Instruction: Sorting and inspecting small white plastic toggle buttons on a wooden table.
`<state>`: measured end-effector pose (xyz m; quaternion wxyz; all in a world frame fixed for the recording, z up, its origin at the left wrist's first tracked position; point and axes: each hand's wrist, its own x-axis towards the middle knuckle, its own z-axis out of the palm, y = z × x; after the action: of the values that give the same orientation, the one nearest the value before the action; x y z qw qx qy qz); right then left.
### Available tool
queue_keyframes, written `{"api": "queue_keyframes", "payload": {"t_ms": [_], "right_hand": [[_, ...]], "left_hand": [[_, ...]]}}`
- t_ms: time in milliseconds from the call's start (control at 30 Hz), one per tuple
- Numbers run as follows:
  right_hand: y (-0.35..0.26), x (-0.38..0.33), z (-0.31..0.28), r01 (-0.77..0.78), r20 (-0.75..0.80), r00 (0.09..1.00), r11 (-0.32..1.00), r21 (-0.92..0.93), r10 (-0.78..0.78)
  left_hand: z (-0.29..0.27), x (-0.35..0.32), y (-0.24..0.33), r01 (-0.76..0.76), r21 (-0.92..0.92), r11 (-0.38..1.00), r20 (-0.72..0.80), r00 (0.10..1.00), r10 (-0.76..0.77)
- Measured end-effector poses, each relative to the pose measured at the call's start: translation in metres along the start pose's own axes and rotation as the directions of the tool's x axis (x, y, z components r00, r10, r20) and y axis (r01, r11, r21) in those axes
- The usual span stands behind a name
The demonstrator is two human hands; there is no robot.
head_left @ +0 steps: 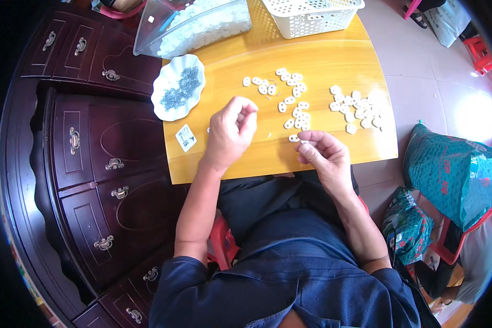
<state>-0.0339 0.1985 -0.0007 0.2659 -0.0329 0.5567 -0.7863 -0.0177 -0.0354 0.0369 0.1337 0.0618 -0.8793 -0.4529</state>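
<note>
Held a small white piece [304, 142] in the right grip [328, 162], over the near edge of the table [273, 156], thumb and forefinger clamped on it, only a pale sliver showing between. Saw a two-holed white piece [293, 139] just left of those fingertips; could not tell whether touching or apart. Found the left grip [231, 129] curled above the table, thumb near forefinger; could not tell whether clamped on anything.

Judged the pieces light, stiff and probably smooth enough to skid under a hurried fingertip; guessed at hard plastic, unlikely to crack in a pinch. Reckoned best to take hold by the rounded outer rim, across the short way, leaving both holes clear.

Read the two-holed white piece as set with its long axis roughly left to right, holes side by side along it, with no distinct front end to name. Could not read the axis of the small white piece, mostly hidden by the fingers. Noticed differing headings among the loose white pieces [289, 124] farther up the table, some lengthwise across, others slanting.
</note>
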Motion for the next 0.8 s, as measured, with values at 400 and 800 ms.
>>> {"api": "queue_keyframes", "payload": {"t_ms": [400, 800], "right_hand": [[0.002, -0.001, 0.002, -0.048, 0.029, 0.999, 0.995, 0.090, 0.046], [0.011, -0.003, 0.004, 0.038, 0.004, 0.999, 0.999, -0.002, -0.038]], "left_hand": [[0.016, -0.039, 0.007, 0.277, -0.456, 0.846, 0.260, 0.950, -0.171], [0.029, -0.044, 0.008, 0.149, -0.487, 0.861, 0.212, 0.976, -0.049]]}}
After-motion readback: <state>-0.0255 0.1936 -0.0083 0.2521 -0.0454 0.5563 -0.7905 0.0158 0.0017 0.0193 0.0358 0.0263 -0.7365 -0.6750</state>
